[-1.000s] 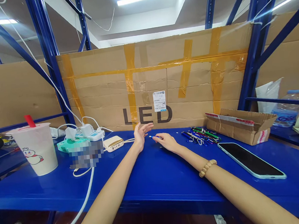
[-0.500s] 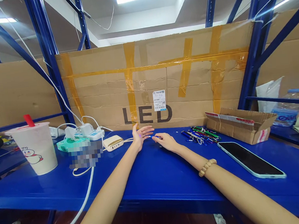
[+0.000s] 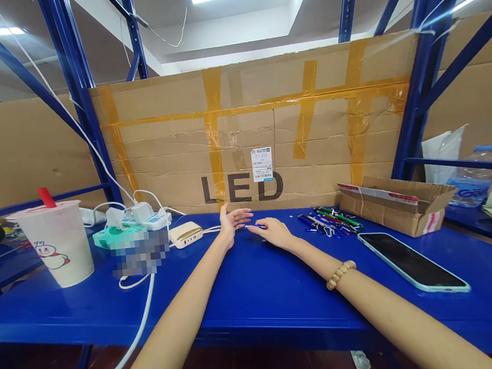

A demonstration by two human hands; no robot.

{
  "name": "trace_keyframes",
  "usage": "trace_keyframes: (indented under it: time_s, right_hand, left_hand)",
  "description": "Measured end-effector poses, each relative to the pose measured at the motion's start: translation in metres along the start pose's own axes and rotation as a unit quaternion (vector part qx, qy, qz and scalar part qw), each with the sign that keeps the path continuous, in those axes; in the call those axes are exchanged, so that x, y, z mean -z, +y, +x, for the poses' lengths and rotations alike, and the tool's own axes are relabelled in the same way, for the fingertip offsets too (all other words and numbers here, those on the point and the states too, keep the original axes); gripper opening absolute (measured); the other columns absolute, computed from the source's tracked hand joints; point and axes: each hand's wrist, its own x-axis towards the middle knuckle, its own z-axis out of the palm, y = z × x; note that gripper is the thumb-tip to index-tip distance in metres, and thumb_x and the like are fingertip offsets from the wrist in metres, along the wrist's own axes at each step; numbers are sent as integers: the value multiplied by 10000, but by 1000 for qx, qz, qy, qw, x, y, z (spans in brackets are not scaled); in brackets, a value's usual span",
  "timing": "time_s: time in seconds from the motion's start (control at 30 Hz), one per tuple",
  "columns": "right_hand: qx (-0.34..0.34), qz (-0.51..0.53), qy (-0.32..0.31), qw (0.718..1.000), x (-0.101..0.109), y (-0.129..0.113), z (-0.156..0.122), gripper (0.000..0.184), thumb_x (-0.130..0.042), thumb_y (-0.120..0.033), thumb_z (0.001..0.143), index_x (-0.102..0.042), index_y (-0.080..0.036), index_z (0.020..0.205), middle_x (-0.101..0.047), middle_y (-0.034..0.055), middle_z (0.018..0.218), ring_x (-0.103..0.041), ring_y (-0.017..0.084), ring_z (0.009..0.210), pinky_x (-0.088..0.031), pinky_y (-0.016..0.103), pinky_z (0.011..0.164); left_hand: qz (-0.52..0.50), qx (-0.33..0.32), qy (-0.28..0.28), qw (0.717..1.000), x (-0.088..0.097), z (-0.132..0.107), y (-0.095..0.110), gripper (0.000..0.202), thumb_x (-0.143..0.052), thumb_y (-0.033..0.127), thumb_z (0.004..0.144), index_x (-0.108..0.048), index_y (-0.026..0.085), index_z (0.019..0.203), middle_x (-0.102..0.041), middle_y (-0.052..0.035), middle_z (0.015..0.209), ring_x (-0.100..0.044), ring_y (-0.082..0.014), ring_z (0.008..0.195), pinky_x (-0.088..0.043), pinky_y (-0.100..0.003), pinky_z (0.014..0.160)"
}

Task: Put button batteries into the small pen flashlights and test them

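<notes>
My left hand (image 3: 231,224) is raised off the blue shelf top (image 3: 256,288) with the palm turned right and the fingers spread, holding nothing. My right hand (image 3: 273,232) rests just to its right, fingers closed around a small blue pen-like light (image 3: 255,227) whose tip points at the left palm. A bead bracelet (image 3: 340,274) sits on my right wrist. A pile of several coloured pen lights with clips (image 3: 328,220) lies further right.
A phone (image 3: 412,261) lies face up at the right beside an open cardboard box (image 3: 393,204). At the left stand a drink cup (image 3: 59,242), a power strip with chargers (image 3: 145,220), a power bank (image 3: 185,234) and white cables. A taped cardboard sheet (image 3: 258,131) closes the back.
My left hand has lowered a little and its fingers have levelled out toward the right. My right hand stays in place with the light.
</notes>
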Motion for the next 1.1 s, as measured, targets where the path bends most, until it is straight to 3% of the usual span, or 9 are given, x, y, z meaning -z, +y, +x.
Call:
trace_keyframes:
  time_s: [0.3, 0.53, 1.1]
  right_hand:
    - [-17, -1, -1, 1000, 2, -2, 0, 531, -314, -664, 774, -596, -223, 685, -539, -21, 527, -484, 133, 592, -250, 228, 520]
    - [25, 65, -38, 997, -2, 4, 1, 420, -303, -527, 849, -571, -209, 785, -612, -13, 760, -511, 121, 670, -305, 223, 572]
    - [7, 7, -26, 1000, 0, 3, 2, 454, -315, -564, 828, -526, -198, 662, -543, -23, 629, -476, 123, 662, -254, 217, 547]
  left_hand:
    - [-1, -1, -14, 1000, 1, 3, 0, 720, -112, 556, 753, -668, 123, 902, -679, -112, 900, -578, -266, 920, -389, -336, 766]
    - [-4, -3, 7, 1000, 0, 0, 2, 722, -113, 569, 747, -670, 119, 834, -675, -125, 894, -571, -272, 929, -393, -338, 745]
    - [1, -9, 6, 1000, 4, 2, 0, 702, -135, 584, 732, -661, 127, 813, -669, -123, 889, -572, -268, 915, -394, -329, 745]
